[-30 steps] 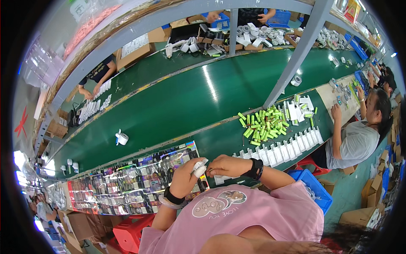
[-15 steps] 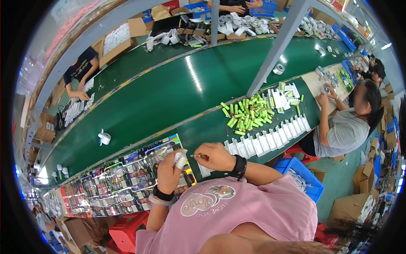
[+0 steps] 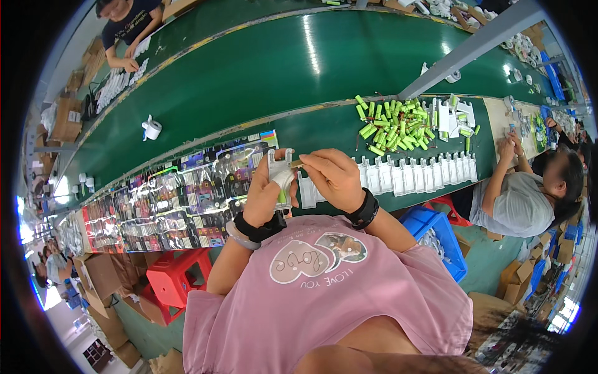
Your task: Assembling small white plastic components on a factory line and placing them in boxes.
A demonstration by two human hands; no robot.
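My left hand (image 3: 261, 198) is closed around a white plastic housing (image 3: 278, 167) with an open, forked top end. A sliver of light green shows at its lower part, mostly covered by my fingers. My right hand (image 3: 335, 179) pinches a small, thin, brownish piece (image 3: 296, 163) right beside the housing; its kind is too small to make out. Just right of my hands, a row of white plastic housings (image 3: 398, 176) lies along the near edge of the green table. Beyond the row is a heap of light green battery cells (image 3: 395, 128) with thin wires.
Shiny printed cards (image 3: 180, 199) cover the table to my left. A white rounded device (image 3: 151, 129) rests on the green belt (image 3: 237, 81). A grey post (image 3: 467, 53) rises at the right. Below are a blue crate (image 3: 436, 243) and a red stool (image 3: 177, 280). Co-workers sit right and far left.
My hands have come closer together, and the small piece in my right fingers is now at the white housing. The housing's forked end has turned into view. The whole view has shifted.
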